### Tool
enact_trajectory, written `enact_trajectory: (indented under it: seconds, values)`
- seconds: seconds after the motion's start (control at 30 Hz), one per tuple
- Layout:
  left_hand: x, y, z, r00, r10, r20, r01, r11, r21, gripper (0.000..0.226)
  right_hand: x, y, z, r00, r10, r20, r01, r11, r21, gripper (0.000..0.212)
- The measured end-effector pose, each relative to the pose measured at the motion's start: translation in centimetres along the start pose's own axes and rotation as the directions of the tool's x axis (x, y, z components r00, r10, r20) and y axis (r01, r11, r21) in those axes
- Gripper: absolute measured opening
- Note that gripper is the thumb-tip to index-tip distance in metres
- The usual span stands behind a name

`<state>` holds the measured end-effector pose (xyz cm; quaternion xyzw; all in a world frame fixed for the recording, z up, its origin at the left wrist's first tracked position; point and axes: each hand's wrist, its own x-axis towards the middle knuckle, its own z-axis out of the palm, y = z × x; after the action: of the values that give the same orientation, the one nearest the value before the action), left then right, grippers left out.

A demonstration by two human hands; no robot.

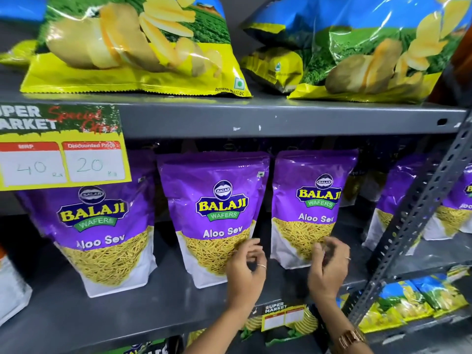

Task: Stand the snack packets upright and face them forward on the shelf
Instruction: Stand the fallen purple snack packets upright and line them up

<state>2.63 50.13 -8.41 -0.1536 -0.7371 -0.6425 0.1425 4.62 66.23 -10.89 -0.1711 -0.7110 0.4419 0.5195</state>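
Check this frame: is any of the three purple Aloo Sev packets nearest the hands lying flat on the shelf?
No. The left packet, middle packet and right packet all stand upright, labels forward.

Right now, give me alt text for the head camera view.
Two bare hands, left hand and right hand, reach toward upright purple Aloo Sev snack packets on a grey metal shelf; yellow potato wafer bags lie above.

Grey metal shelving (281, 118) on a perforated upright (419, 215), apparently against a dark wall.
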Motion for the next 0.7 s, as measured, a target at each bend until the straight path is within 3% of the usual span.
enact_trajectory:
  seconds: [0.17,0.23,0.37,0.43,0.53,0.63,0.7]
  values:
    - [-0.4,1.0,-7.2,0.936,0.038,-0.349,-0.067,0.995,-0.07,0.017,-3.2,-5.0,3.8,0.973,-0.186,0.138,0.163,0.974,0.158,0.006]
    - [0.2,0.6,-10.2,0.88,0.026,-0.474,-0.053,0.998,-0.045,0.007,-4.9,-6.7,5.4,0.947,-0.233,0.222,0.186,0.959,0.213,0.012]
    - [1.7,0.0,-16.2,0.717,0.036,-0.696,-0.022,0.999,0.029,0.023,-8.7,-10.0,8.6,0.858,-0.329,0.394,0.243,0.937,0.252,0.008]
    - [2.0,-0.7,-19.0,0.685,0.099,-0.722,-0.001,0.991,0.135,0.036,-10.6,-11.8,10.2,0.779,-0.419,0.467,0.333,0.907,0.259,0.014]
    - [2.6,-3.1,-22.5,0.758,0.049,-0.651,0.077,0.984,0.163,0.062,-12.9,-13.9,12.4,0.685,-0.435,0.585,0.367,0.899,0.239,0.023]
    - [3.4,-4.6,-24.9,0.889,-0.089,-0.45,0.066,0.996,-0.065,0.081,-14.5,-14.8,14.7,0.664,-0.261,0.701,0.217,0.964,0.153,0.048]
    - [3.8,-5.4,-25.8,0.948,-0.091,-0.306,0.058,0.992,-0.115,0.087,-14.9,-15.2,15.9,0.605,-0.125,0.786,0.066,0.992,0.107,0.066]
